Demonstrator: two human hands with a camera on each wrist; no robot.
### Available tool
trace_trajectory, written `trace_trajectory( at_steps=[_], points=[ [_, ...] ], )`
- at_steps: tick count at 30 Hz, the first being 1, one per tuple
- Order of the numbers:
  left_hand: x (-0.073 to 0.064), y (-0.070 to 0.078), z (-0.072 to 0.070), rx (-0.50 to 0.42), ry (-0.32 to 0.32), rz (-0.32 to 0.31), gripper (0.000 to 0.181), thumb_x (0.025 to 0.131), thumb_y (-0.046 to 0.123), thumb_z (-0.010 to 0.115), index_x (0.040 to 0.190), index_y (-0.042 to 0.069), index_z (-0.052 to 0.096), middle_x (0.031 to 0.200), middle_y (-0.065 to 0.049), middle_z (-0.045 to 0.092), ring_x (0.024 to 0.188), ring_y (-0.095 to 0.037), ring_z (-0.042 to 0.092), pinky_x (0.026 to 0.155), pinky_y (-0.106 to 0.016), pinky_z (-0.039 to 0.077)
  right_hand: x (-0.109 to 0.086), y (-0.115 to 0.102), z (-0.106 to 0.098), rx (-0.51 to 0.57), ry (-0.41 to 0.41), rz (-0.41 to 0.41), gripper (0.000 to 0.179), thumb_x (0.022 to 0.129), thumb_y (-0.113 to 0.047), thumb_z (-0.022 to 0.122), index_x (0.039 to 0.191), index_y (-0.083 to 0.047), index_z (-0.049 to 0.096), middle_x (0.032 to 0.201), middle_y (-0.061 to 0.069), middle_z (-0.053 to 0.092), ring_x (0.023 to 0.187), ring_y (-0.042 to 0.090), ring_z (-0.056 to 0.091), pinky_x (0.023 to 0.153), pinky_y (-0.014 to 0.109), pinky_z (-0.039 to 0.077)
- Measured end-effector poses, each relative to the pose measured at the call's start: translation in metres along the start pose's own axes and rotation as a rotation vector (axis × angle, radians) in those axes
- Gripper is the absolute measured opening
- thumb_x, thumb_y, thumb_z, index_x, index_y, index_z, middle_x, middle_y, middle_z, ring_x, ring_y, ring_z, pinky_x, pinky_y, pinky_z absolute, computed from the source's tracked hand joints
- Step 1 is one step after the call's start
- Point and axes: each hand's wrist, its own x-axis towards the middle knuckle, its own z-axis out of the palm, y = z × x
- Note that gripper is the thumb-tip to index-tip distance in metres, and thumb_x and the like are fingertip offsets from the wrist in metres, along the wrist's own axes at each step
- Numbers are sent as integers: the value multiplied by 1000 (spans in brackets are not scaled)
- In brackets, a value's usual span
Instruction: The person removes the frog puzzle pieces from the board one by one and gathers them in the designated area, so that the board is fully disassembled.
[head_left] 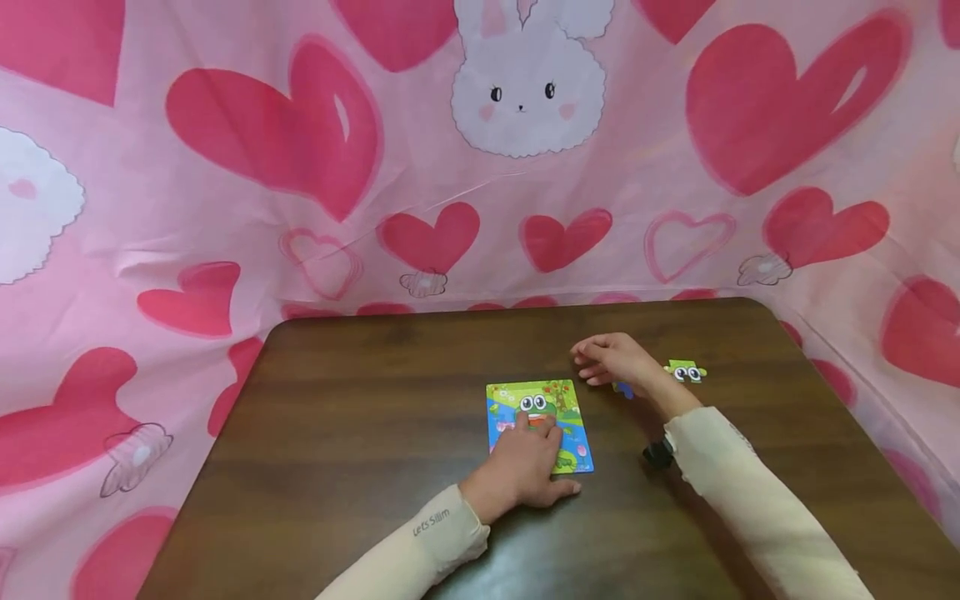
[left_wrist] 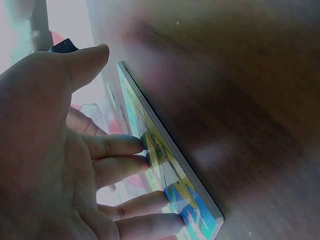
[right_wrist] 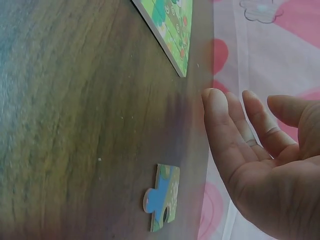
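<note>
A frog picture puzzle (head_left: 566, 400) in a flat rectangular board lies on the table. My left hand (head_left: 525, 467) rests its fingertips on the picture, with the thumb out to the side. From the left wrist view, the spread fingers (left_wrist: 127, 171) touch the board's face (left_wrist: 162, 150). Over the table to the right of the board, my right hand (head_left: 617, 362) hovers with loosely bent fingers and nothing visible in them. Below it lies a loose puzzle piece (right_wrist: 161, 192) with a blue edge, mostly hidden by the hand in the head view.
Another loose puzzle piece (head_left: 684, 372), green with two cartoon eyes, lies beyond my right wrist. The brown wooden table (head_left: 360, 417) has rounded far corners. Pink cloth (head_left: 420, 183) with hearts and rabbits hangs behind it and along both sides.
</note>
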Motion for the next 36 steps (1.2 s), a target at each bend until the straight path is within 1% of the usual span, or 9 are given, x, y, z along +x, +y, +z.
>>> trace_trajectory(
  at_steps=[4,6,12,18,20,24,28,32,36],
  points=[
    [-1,2,0,5,-1,-3,75,86,72,61,134,15,55,153,-2,51,130,-38,49,88,-42,55,1,1,3,-2,-17,-8,43,108,-24,49,135,9,56,121,24,66,90,22,74,80,37,61],
    [0,4,-1,2,4,-1,74,86,72,61,133,15,56,153,-2,51,130,-39,49,87,-42,55,0,2,4,1,-9,-8,42,108,-24,49,134,8,57,119,23,67,89,21,73,79,37,61],
    [-6,6,1,-18,-2,-7,70,85,72,62,129,17,57,151,1,53,130,-38,49,88,-43,54,0,7,16,10,-14,9,40,108,-23,49,132,8,58,119,23,67,87,20,74,76,35,61],
    [-6,3,0,5,23,-8,68,85,71,63,128,19,57,149,3,53,125,-34,50,86,-40,52,5,6,20,5,-34,-3,42,107,-23,50,133,9,57,121,25,67,89,21,74,77,35,61],
    [-5,2,-1,11,23,-10,69,86,72,62,130,19,57,150,3,53,125,-33,50,86,-39,52,7,5,20,4,-23,5,40,107,-22,51,132,8,58,120,24,68,88,21,74,77,34,61],
    [-4,1,-3,26,12,-15,70,86,72,61,133,20,55,150,5,51,126,-32,49,86,-39,52,9,5,22,-10,-34,-1,39,107,-21,50,131,9,59,118,24,68,87,20,74,76,35,61],
    [-4,1,-2,51,28,-17,68,85,73,62,129,21,57,148,6,52,122,-30,49,82,-37,51,9,4,24,-19,-49,-15,39,107,-21,50,130,8,59,118,23,69,89,20,74,78,36,61],
    [-2,1,0,73,49,-12,67,85,73,61,126,21,58,146,6,54,121,-30,50,81,-36,51,8,3,26,-53,-58,-32,39,107,-22,51,130,8,59,121,25,67,91,22,74,80,38,61],
    [-2,0,0,74,46,-19,67,85,74,61,127,22,58,147,6,54,121,-30,50,81,-36,51,7,-1,31,-114,-63,-37,39,107,-25,52,129,5,61,122,25,67,95,24,73,82,41,61]
  ],
)
